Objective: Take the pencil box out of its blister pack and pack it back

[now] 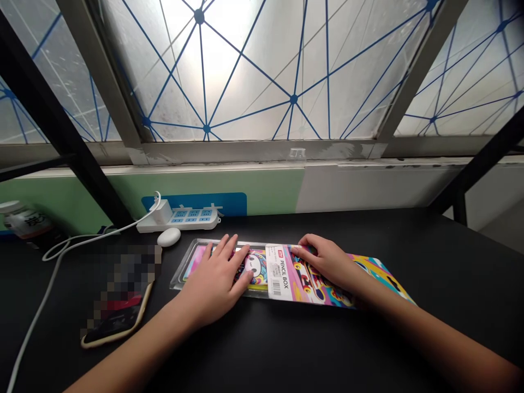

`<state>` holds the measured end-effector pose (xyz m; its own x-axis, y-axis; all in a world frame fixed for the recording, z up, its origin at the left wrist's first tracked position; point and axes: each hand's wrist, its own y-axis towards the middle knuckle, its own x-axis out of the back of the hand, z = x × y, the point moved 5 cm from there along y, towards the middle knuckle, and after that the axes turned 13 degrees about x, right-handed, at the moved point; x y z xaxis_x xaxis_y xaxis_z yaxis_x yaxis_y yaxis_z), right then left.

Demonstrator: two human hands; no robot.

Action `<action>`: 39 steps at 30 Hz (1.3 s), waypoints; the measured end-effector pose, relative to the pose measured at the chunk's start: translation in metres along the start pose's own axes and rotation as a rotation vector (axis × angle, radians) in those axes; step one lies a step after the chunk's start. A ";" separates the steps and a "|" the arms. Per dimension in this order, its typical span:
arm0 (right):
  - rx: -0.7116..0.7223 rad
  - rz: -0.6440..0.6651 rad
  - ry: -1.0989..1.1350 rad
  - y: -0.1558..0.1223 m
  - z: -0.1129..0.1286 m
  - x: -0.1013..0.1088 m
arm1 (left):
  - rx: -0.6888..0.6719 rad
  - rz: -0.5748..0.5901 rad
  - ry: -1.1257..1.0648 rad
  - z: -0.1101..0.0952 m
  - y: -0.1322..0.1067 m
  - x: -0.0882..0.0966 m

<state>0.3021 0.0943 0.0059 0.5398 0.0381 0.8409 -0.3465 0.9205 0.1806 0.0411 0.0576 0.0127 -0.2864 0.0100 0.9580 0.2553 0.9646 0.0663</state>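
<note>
On the dark desk lies a clear plastic tray (189,262) holding a colourful pencil box (256,266) with a cartoon face. My left hand (219,278) lies across it, fingers spread and flat, hiding part of the box. The tray's right side meets a bright printed cardboard sleeve (303,281) with a white "PENCIL BOX" label. My right hand (329,259) is bent over the sleeve's far edge, thumb and fingers closed on it. Its fingertips are partly hidden. A multicoloured printed piece (379,273) extends right beyond my right wrist.
To the left lie a phone (123,319) in a pale case and a small white oval object (168,237). A power strip (192,218) with a plugged-in white cable (57,278) stands by the wall. A bottle (30,224) is far left. Black frame bars (88,169) flank the desk.
</note>
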 end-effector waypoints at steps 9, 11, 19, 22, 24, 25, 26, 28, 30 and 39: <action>-0.002 0.022 0.011 0.003 -0.013 0.009 | 0.050 -0.088 -0.789 -0.003 -0.004 0.021; -0.012 0.037 0.018 0.005 -0.019 0.011 | 0.070 -0.152 -0.888 0.006 0.000 0.029; -0.031 0.100 0.003 0.009 -0.039 0.027 | 0.239 -0.291 -0.922 0.050 0.021 0.024; -0.004 0.161 0.004 0.010 -0.044 0.028 | 0.205 -0.204 -0.984 0.045 0.021 0.011; 0.026 0.178 -0.012 0.011 -0.047 0.028 | 0.144 -0.175 -0.999 0.036 0.017 0.009; 0.039 0.180 -0.022 0.013 -0.048 0.028 | 0.118 -0.167 -1.001 0.033 0.014 0.009; 0.049 0.184 -0.029 0.015 -0.048 0.027 | 0.098 -0.162 -0.996 0.030 0.012 0.010; 0.050 0.203 -0.045 0.020 -0.046 0.022 | 0.080 -0.151 -0.977 0.027 0.010 0.012; 0.041 0.228 -0.087 0.027 -0.037 0.016 | 0.077 -0.142 -0.952 0.027 0.009 0.012; 0.220 0.380 -0.298 0.077 0.085 -0.037 | 0.068 -0.147 -1.068 0.035 0.011 0.009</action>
<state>0.1899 0.1309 0.0324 0.1141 0.2116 0.9707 -0.6453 0.7586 -0.0895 0.0091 0.0771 0.0122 -0.9757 0.0862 0.2015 0.1107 0.9873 0.1137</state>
